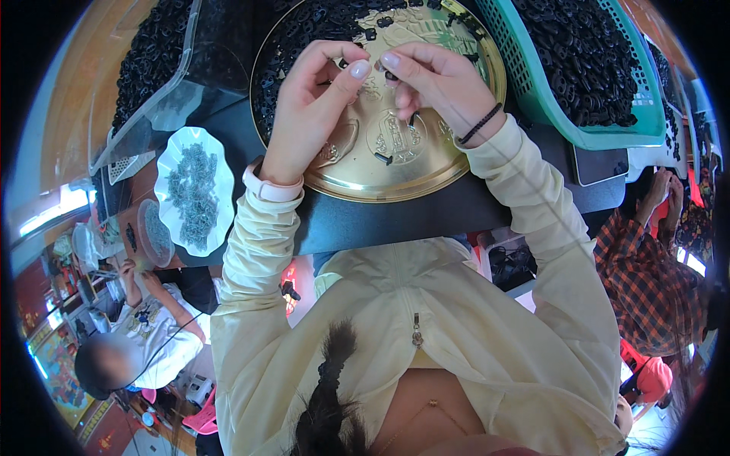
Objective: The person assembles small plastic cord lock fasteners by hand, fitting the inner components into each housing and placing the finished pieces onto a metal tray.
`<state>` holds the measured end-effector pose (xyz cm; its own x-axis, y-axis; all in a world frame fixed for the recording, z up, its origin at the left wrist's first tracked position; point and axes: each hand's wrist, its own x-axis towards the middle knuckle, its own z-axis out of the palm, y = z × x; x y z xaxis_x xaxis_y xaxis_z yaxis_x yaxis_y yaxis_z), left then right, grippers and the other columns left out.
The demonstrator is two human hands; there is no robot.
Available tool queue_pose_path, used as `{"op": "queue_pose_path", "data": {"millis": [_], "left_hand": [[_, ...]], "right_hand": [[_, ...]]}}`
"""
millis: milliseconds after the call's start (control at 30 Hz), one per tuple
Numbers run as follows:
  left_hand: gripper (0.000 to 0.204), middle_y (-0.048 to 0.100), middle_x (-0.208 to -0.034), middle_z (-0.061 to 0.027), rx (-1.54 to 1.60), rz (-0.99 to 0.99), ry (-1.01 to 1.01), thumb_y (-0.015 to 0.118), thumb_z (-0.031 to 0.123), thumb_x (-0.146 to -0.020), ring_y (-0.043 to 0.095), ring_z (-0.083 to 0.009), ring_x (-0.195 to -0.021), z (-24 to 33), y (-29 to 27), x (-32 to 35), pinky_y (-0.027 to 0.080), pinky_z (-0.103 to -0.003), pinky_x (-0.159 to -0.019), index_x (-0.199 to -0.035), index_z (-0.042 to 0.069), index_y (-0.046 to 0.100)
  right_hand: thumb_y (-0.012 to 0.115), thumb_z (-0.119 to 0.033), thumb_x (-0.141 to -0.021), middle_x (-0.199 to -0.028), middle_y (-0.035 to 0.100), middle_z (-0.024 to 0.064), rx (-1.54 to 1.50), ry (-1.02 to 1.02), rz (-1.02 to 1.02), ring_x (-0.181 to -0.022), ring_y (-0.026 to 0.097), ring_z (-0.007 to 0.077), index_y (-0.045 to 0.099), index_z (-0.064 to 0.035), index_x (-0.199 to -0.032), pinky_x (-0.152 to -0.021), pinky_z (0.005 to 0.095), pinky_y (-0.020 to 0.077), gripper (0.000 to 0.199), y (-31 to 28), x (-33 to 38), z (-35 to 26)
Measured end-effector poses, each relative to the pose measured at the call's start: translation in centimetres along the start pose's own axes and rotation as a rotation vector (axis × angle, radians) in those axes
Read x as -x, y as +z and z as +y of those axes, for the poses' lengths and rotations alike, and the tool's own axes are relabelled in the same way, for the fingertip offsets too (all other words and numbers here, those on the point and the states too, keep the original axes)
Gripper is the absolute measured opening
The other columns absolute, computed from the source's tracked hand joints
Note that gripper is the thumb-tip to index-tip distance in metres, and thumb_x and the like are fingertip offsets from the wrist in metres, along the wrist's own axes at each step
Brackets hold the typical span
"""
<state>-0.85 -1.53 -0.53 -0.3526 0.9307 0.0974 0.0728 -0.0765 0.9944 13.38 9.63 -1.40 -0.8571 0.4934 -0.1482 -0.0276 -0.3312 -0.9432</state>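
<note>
- Black piece (391, 75), small and partly hidden, is at your right fingertips, above the gold tray (357, 181).
- Your right hand (447, 85) grips it between thumb and fingers; a dark beaded bracelet (480, 125) circles that wrist.
- Your left hand (310, 102) has thumb and forefinger brought together, just beside the right fingertips; you cannot tell from this view whether they pinch anything.
- Beneath your hands, two loose black parts (382, 159) lie apart on the tray's embossed middle, with a heap of black parts (310, 34) toward its far left.
- Left of the tray on the dark counter (365, 228), a white scalloped dish (163, 188) holds small greyish bits (196, 190).
- Beyond that dish, a clear bin (185, 64) holds more black parts; to your right, so does a green basket (627, 137).
</note>
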Motion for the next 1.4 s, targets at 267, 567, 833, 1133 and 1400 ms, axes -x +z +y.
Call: {"op": "queue_pose_path", "data": {"millis": [267, 567, 833, 1133, 1400], "left_hand": [[0.018, 0.06, -0.089, -0.0018, -0.439, 0.109, 0.311, 0.07, 0.01, -0.075, 0.051, -0.0047, -0.059, 0.1, 0.1, -0.2, 0.04, -0.017, -0.051, -0.092, 0.006, 0.066], [0.014, 0.059, -0.084, -0.0015, -0.304, 0.097, 0.224, 0.063, 0.013, -0.083, 0.054, -0.0048, -0.061, -0.4, 0.4, -0.1, 0.039, -0.017, -0.05, -0.093, 0.004, 0.061], [0.02, 0.058, -0.081, -0.0022, -0.142, 0.087, 0.003, 0.049, 0.021, -0.093, 0.055, -0.0042, -0.064, -0.7, 0.7, -0.1, 0.042, -0.017, -0.05, -0.103, 0.004, 0.054], [0.02, 0.059, -0.086, -0.0011, -0.234, 0.11, -0.036, 0.047, 0.02, -0.094, 0.05, -0.0028, -0.063, 0.1, 0.2, 0.1, 0.039, -0.015, -0.051, -0.106, 0.005, 0.054], [0.015, 0.056, -0.086, -0.0039, -0.305, 0.152, 0.067, 0.054, 0.015, -0.089, 0.059, -0.0082, -0.064, 0.1, 0.5, 0.1, 0.044, -0.019, -0.051, -0.1, 0.004, 0.056]], "right_hand": [[0.06, -0.022, -0.086, -0.072, 0.06, 0.0008, 0.213, -0.262, 0.141, -0.058, 0.055, 0.0058, 0.063, -0.0034, -0.096, -0.054, 0.0183, 0.0469, 0.021, 0.6, 0.3, 0.3], [0.058, -0.017, -0.087, -0.073, 0.059, 0.0051, 0.563, -0.423, 0.245, -0.055, 0.056, 0.0121, 0.06, -0.0028, -0.093, -0.053, 0.0242, 0.0451, 0.016, 1.2, 0.5, 0.7], [0.059, -0.012, -0.083, -0.081, 0.059, 0.0084, 0.839, -0.623, 0.271, -0.06, 0.058, 0.0202, 0.06, -0.0043, -0.094, -0.058, 0.0278, 0.0465, 0.013, 0.8, 0.0, 1.0], [0.066, -0.012, -0.081, -0.091, 0.063, 0.0035, 0.037, -0.213, 0.123, -0.082, 0.06, 0.009, 0.061, -0.0028, -0.103, -0.07, 0.0203, 0.0503, 0.024, 0.0, 0.0, -0.1], [0.062, -0.008, -0.083, -0.1, 0.062, 0.0055, -0.007, -0.231, 0.041, -0.09, 0.059, 0.0111, 0.058, 0.0002, -0.109, -0.078, 0.0219, 0.0495, 0.028, 0.0, -0.2, 0.0]]}}
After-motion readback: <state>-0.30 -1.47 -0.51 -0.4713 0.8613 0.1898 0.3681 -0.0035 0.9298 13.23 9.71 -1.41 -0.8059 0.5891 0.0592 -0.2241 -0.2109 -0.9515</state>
